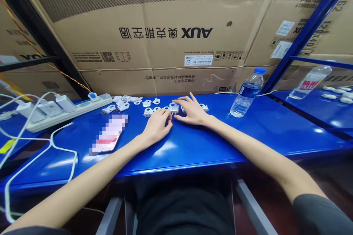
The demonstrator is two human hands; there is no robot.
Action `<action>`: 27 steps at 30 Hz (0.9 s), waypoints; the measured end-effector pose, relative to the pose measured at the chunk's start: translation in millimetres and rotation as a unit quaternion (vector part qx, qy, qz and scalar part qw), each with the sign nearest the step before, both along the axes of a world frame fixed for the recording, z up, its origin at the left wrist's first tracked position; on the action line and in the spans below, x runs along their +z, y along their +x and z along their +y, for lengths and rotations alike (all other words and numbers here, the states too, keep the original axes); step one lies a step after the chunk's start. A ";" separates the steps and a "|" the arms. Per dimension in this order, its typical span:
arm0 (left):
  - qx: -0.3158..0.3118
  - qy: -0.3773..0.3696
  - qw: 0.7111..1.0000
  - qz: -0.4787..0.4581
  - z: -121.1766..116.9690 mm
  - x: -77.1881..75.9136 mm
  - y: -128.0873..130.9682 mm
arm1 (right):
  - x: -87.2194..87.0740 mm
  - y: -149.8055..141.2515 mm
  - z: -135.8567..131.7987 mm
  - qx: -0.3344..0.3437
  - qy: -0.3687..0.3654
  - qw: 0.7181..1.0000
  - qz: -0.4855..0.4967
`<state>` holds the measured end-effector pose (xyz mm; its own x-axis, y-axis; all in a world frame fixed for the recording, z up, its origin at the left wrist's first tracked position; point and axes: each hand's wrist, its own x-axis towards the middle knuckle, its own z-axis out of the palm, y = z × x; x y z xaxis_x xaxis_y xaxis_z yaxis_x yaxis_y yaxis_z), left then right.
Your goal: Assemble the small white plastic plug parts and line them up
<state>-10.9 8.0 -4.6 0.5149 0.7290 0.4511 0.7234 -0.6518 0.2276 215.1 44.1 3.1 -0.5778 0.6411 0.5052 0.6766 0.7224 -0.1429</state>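
Note:
Both my hands rest on the blue metal table (193,147) among several small white plastic clip parts. My left hand (157,125) lies knuckles up with its fingers curled, the fingertips touching a small white part (173,108) that has a red spot beneath it. My right hand (191,110) lies flat with fingers spread, over the same part and next to another white piece (204,107). More white parts (147,112) sit just left of my hands, and a loose cluster (124,102) lies farther left.
A phone (109,134) lies flat at the left. A white power strip (63,112) holds several chargers, with white cables trailing off the front edge. A water bottle (246,93) stands right; another bottle (310,82) lies beyond a blue post (303,33). Cardboard boxes (165,33) wall the back.

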 end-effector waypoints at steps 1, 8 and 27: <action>-0.002 -0.001 1.000 -0.005 0.3 0.1 0.0 | 1.3 2.3 -3.1 0.005 0.007 1.000 -0.002; -0.017 -0.004 0.999 -0.045 0.8 0.3 0.9 | 9.1 24.1 -22.1 0.017 0.021 0.999 -0.045; -0.008 -0.017 0.999 -0.033 1.5 2.0 0.8 | 22.5 15.5 -40.8 0.015 -0.024 0.989 -0.143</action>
<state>-10.1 9.5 -2.5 0.4959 0.7371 0.4591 0.6959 -0.6535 0.2976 230.6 3.3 25.6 -0.7124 0.6402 0.2875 0.6721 0.7403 0.0170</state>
